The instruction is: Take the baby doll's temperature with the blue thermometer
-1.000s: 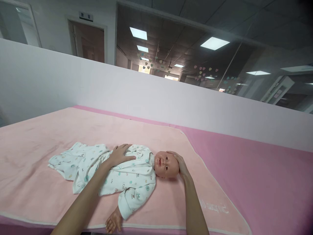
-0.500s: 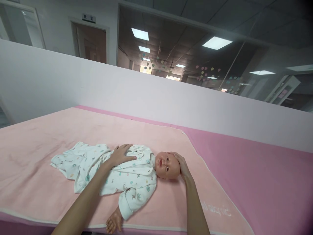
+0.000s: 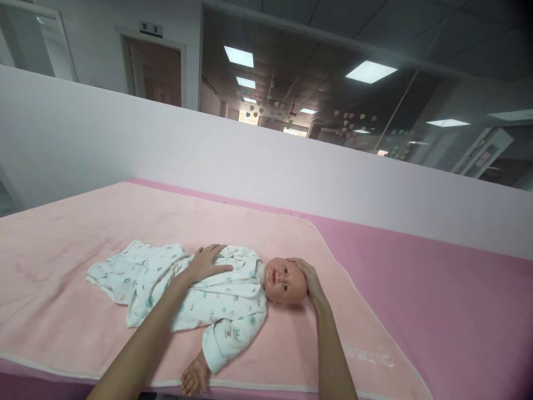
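A baby doll point(image 3: 245, 294) lies on its back on a pale pink blanket point(image 3: 266, 366), its head to the right. It wears a white printed jacket and trousers. My left hand point(image 3: 207, 263) rests flat on the doll's belly, fingers stretched out and thumb apart. Around the crown of the doll's bald head point(image 3: 287, 281) curves my right hand point(image 3: 308, 280), its fingers wrapped over the far side; its thumb is hidden. One doll hand point(image 3: 195, 375) sticks out of the near sleeve at the blanket's front edge. The doll's other hand and its feet do not show.
The blanket covers most of a pink padded table point(image 3: 437, 300). A low white wall point(image 3: 266, 161) runs along the table's back. Behind it are a large window point(image 3: 316, 72) with heart stickers and a doorway point(image 3: 156, 72).
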The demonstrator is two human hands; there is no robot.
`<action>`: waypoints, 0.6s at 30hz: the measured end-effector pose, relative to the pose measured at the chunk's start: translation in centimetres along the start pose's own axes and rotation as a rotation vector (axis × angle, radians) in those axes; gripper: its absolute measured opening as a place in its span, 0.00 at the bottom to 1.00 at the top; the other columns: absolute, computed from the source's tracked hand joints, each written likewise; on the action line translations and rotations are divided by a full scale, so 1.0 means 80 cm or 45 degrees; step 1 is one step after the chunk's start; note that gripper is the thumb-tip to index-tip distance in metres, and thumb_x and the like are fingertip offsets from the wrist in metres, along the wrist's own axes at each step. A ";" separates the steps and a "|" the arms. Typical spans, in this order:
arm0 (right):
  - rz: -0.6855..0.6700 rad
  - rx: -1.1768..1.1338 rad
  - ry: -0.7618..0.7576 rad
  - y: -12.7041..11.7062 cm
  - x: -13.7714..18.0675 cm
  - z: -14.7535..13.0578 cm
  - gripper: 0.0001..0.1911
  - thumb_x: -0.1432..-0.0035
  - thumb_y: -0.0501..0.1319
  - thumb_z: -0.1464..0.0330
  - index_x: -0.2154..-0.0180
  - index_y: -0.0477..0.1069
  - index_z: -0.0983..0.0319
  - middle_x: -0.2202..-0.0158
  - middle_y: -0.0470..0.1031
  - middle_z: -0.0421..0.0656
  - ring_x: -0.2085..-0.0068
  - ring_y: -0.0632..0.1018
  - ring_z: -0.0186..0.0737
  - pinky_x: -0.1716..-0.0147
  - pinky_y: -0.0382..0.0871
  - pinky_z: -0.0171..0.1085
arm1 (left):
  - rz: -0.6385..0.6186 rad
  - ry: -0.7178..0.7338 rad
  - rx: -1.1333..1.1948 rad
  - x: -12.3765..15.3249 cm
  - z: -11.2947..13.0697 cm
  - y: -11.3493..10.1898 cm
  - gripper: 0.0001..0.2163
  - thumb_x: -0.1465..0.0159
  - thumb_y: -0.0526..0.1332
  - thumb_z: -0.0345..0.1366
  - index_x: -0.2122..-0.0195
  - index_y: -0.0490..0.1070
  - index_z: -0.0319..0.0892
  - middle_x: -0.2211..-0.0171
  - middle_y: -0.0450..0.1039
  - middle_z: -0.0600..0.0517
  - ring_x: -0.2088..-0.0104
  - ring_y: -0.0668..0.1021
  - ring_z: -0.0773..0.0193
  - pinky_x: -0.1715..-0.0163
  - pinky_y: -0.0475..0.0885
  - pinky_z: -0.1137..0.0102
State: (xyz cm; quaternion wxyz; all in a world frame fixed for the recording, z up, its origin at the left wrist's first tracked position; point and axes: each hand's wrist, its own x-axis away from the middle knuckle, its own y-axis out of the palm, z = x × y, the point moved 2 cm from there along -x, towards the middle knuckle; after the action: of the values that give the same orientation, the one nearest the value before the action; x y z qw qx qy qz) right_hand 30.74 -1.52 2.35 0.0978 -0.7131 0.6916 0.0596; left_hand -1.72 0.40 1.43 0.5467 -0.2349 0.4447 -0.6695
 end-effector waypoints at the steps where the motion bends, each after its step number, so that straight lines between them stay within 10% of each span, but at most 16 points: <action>1: -0.002 -0.004 -0.008 0.000 0.000 0.000 0.17 0.52 0.59 0.55 0.67 0.75 0.61 0.60 0.75 0.45 0.55 0.72 0.48 0.52 0.63 0.43 | -0.003 -0.003 0.000 0.000 0.000 0.000 0.34 0.48 0.52 0.61 0.43 0.55 0.50 0.43 0.57 0.49 0.44 0.61 0.49 0.44 0.50 0.55; 8: 0.143 -0.129 0.042 -0.001 -0.001 0.007 0.22 0.53 0.61 0.57 0.53 0.68 0.53 0.49 0.68 0.40 0.47 0.67 0.45 0.48 0.60 0.43 | 0.000 0.001 0.017 0.001 0.002 -0.001 0.34 0.48 0.52 0.61 0.43 0.56 0.49 0.43 0.58 0.48 0.45 0.62 0.49 0.44 0.50 0.55; 18: 0.114 -0.087 0.062 0.002 0.002 0.000 0.19 0.55 0.61 0.56 0.64 0.75 0.61 0.57 0.75 0.45 0.53 0.72 0.47 0.51 0.62 0.42 | -0.011 -0.006 0.024 0.001 0.000 -0.001 0.35 0.48 0.52 0.61 0.42 0.55 0.50 0.42 0.57 0.48 0.44 0.61 0.49 0.44 0.49 0.54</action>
State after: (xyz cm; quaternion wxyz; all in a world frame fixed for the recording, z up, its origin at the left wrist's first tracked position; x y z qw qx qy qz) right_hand 30.59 -1.71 2.29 0.0539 -0.6857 0.7225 0.0700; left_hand -1.74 0.32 1.47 0.5469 -0.2333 0.4360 -0.6755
